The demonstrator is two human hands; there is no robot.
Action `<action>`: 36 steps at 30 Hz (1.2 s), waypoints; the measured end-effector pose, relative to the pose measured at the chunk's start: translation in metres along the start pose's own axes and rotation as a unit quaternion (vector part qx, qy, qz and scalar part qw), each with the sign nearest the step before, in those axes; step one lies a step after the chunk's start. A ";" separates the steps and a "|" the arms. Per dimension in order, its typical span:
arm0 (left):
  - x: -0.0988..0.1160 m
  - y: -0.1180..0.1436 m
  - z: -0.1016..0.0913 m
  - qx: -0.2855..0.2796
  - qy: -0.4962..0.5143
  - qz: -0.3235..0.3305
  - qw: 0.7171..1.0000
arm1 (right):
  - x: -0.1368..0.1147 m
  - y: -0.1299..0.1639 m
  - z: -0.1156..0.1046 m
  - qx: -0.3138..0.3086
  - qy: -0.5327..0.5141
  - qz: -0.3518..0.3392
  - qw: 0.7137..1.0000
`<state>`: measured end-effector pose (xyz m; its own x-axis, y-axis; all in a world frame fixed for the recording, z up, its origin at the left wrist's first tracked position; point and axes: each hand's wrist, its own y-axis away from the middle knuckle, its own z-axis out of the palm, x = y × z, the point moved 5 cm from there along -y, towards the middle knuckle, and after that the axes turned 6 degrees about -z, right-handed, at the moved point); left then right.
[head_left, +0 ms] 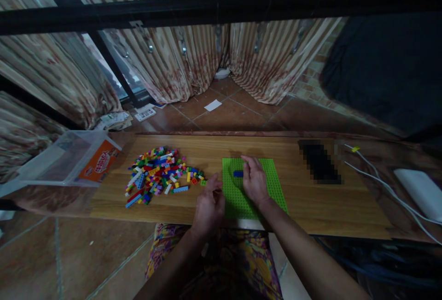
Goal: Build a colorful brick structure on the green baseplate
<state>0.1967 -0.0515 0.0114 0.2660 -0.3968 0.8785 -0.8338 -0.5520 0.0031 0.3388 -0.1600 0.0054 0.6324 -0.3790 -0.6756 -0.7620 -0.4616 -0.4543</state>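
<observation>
Far left on my feed, a clear plastic storage tub (58, 159) lies tipped on the wooden desk (311, 203), with an orange printed sheet (100, 161) whose lettering I cannot read. Beside it sits a loose pile of small multicoloured plastic bricks (157, 175). My left hand (208, 203) rests at the left edge of the flat green studded baseplate (241, 196), fingers curled inward; I cannot tell whether it grips anything. My right hand (253, 180) lies over the baseplate, fingertips touching a small blue brick (238, 173) seated on it. Further right are a blurred dark object (319, 161), white cables (380, 185) and a white device (419, 191).
</observation>
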 end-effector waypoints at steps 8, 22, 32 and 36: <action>-0.006 -0.003 -0.017 0.008 0.041 0.006 0.999 | 0.002 0.000 0.010 -0.046 0.048 -0.009 0.998; -0.025 -0.004 -0.040 0.021 0.031 -0.032 0.999 | 0.001 0.002 0.023 -0.109 0.202 -0.027 0.973; -0.039 0.027 -0.105 0.085 -0.035 -0.030 0.995 | 0.006 -0.001 0.021 -0.082 0.110 -0.037 0.990; -0.046 0.039 -0.105 0.090 -0.053 -0.028 0.994 | 0.013 -0.009 0.006 -0.028 -0.058 0.037 0.997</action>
<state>0.1006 0.0224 0.0215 0.3667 -0.4326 0.8237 -0.7191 -0.6935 -0.0440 0.3531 -0.1566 -0.0027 0.5525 -0.3191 -0.7700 -0.7944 -0.4812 -0.3706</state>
